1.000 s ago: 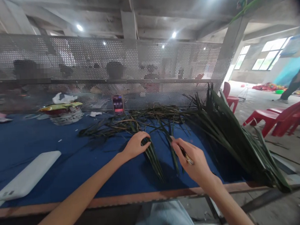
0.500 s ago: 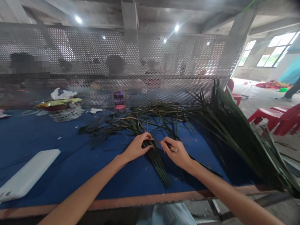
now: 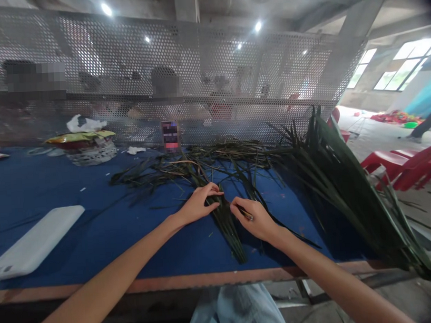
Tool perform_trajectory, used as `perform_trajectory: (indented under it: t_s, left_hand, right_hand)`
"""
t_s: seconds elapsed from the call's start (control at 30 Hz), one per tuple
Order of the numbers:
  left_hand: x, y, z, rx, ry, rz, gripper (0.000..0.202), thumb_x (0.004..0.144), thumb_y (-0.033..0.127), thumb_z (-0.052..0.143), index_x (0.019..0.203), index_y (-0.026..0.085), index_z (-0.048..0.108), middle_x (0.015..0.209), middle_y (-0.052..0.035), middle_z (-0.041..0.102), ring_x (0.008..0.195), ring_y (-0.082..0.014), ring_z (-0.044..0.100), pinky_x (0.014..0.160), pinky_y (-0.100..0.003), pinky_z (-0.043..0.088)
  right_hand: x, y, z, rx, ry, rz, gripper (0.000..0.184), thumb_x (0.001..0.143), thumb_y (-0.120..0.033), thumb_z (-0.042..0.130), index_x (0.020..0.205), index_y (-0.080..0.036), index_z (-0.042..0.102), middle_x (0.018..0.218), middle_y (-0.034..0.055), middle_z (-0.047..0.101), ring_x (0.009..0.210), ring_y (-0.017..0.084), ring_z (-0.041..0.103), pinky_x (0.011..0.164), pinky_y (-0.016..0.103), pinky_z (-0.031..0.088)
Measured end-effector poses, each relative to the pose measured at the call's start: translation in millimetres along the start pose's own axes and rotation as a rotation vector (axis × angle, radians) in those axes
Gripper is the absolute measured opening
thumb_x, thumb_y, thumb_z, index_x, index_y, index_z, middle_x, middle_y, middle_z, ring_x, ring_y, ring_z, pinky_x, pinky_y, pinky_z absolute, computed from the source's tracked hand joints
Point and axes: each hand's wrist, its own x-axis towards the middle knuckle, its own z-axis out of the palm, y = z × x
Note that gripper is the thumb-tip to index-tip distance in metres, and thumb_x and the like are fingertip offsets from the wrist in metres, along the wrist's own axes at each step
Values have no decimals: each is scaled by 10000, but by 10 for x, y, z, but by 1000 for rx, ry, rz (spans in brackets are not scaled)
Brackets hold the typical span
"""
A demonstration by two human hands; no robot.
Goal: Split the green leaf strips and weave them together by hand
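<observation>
A bundle of long green palm leaf strips (image 3: 230, 239) lies on the blue tabletop, its stem ends toward me. Across its middle rests my left hand (image 3: 202, 202), fingers and thumb bent over the strips and pressing on them. Just right of the bundle, my right hand (image 3: 251, 217) is closed around a small thin tool (image 3: 247, 214) with a tan handle. Its working tip is hidden by the fingers, so I cannot tell its kind. The two hands are a short gap apart.
Loose leaf strips (image 3: 232, 149) are strewn behind the hands. A big folded palm leaf (image 3: 348, 189) leans at the right. On the left are a white power bank or phone-like slab (image 3: 40, 240) and a basket (image 3: 90, 155). A perforated metal screen (image 3: 125, 56) stands behind; red chairs (image 3: 390, 161) are right.
The view has tilted down slightly, so the background sits higher in the picture. Both hands stay at the bundle; the right hand's tool has turned a little.
</observation>
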Motion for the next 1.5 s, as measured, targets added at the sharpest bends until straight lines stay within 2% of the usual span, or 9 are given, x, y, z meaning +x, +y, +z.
perform_trajectory:
  t_s: [0.23,0.5,0.73,1.07,1.5]
  left_hand:
    - [19,-6,22,-17,2,9,266,809,257,605,1021,231,446,1106,-83,679,1146,-262,591,981,-413,342]
    - [15,-35,26,-34,0,20,275,809,270,601,1032,228,446,1106,-81,680,1131,-260,600,975,-410,357]
    - [17,-1,17,-36,-5,13,271,810,255,597,1032,226,444,1109,-87,681,1129,-253,600,971,-398,366]
    - [27,-5,28,-70,-10,14,269,810,288,597,1023,227,445,1090,-86,682,1126,-254,606,955,-383,402]
    - [29,-2,21,-74,-13,20,277,808,291,601,1026,224,444,1084,-99,683,1128,-258,604,952,-382,399]
  right_hand:
    - [-9,-9,30,-19,-11,-7,203,934,-253,406,795,-192,541,621,-23,512,566,102,468,553,201,319]
    - [18,-74,-20,-20,-24,23,275,933,-247,389,683,-194,490,572,-21,504,528,99,462,542,207,307]
    - [10,-80,-53,-8,-62,23,259,932,-251,373,698,-197,471,572,-25,500,527,100,464,551,206,316]
    - [-8,-104,-53,7,-22,37,297,920,-250,388,646,-198,490,534,-18,518,491,102,470,536,215,312]
    - [-43,-144,-84,-15,-38,17,286,912,-247,374,661,-190,498,528,-25,469,489,99,435,532,218,293]
